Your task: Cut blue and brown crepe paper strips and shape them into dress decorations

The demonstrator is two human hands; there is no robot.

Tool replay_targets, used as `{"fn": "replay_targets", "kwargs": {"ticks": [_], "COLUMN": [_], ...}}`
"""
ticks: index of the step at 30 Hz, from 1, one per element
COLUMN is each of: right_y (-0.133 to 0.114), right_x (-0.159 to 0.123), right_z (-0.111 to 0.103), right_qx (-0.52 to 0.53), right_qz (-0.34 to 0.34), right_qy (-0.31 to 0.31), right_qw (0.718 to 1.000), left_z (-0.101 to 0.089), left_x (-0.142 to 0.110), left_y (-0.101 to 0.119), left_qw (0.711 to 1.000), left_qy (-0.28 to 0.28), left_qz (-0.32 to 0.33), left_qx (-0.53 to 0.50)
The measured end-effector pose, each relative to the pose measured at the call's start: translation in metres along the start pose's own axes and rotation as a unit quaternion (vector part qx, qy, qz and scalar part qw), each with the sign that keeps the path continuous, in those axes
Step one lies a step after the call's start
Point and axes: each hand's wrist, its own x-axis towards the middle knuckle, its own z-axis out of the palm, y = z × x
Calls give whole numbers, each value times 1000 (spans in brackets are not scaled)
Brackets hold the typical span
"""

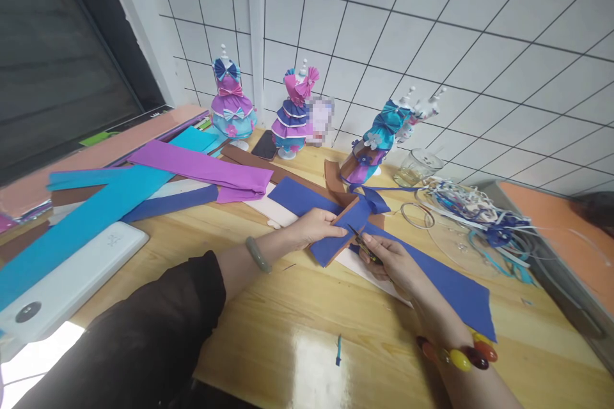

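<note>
In the middle of the head view, my left hand point(322, 227) pinches a folded blue strip point(330, 244) with a brown edge, fabric or paper. My right hand point(384, 255) is closed around a small pair of scissors point(355, 234), whose dark blades meet the strip just right of my left fingertips. The handles are mostly hidden by my fingers. Beneath both hands, a long blue band point(446, 275) runs across the table, with a pale strip point(369, 270) partly under it. A brown strip point(332, 179) lies just behind.
Purple point(201, 169) and turquoise strips point(110, 204) pile up at left, beside a white device point(71, 281). Small dressed mannequins point(234, 102) stand along the tiled wall with a phone point(265, 144). At right are a glass jar point(417, 166) and tangled ribbon scraps point(460, 204).
</note>
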Motion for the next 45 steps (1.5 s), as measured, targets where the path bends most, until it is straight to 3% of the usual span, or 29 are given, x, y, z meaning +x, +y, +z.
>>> {"fn": "replay_targets", "kwargs": {"ticks": [14, 40, 45], "right_y": [-1, 3, 2], "right_x": [1, 1, 1], "right_z": [3, 1, 2], "right_qx": [-39, 2, 7], "right_qz": [-18, -10, -8], "right_qy": [40, 19, 15], "right_qw": [998, 1000, 1000], "left_z": [0, -1, 2], "left_x": [0, 0, -4], "left_y": [0, 1, 1], "left_qw": [1000, 1000, 998], "left_qy": [0, -9, -41], "left_qz": [7, -5, -13], "left_qx": [15, -2, -39]}}
